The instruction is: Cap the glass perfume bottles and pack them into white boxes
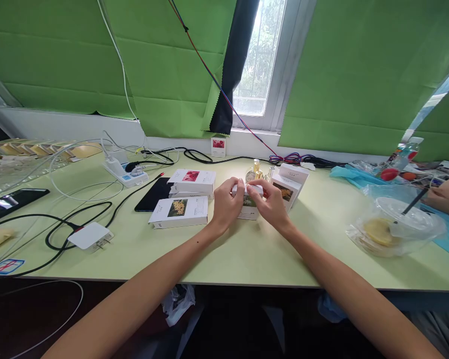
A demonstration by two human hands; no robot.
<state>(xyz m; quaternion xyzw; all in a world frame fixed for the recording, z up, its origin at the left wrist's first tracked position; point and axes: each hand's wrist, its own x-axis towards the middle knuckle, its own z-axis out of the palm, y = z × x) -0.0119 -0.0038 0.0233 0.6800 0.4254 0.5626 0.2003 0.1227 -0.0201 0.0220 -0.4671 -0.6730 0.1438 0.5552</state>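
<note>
Near the middle of the table, my left hand (pixel 227 198) and my right hand (pixel 270 202) both grip the top of a small white box (pixel 249 213) with a green and white picture. Their thumbs and fingertips nearly meet over its upper edge. Just behind stand small glass bottles with gold caps (pixel 256 167), partly hidden by my hands. To the right of my right hand is an upright white box with an orange flower picture (pixel 287 190). Left of my left hand lie a box with yellow flowers (pixel 179 212) and a stack topped by a box with red flowers (pixel 196 180).
A power strip (pixel 127 172), a white charger (pixel 91 236), loose cables and a dark phone (pixel 17 203) occupy the left side. A bagged cup (pixel 404 219) stands at the right, beside another person's hand (pixel 447 195). A small box (pixel 218 147) leans against the wall.
</note>
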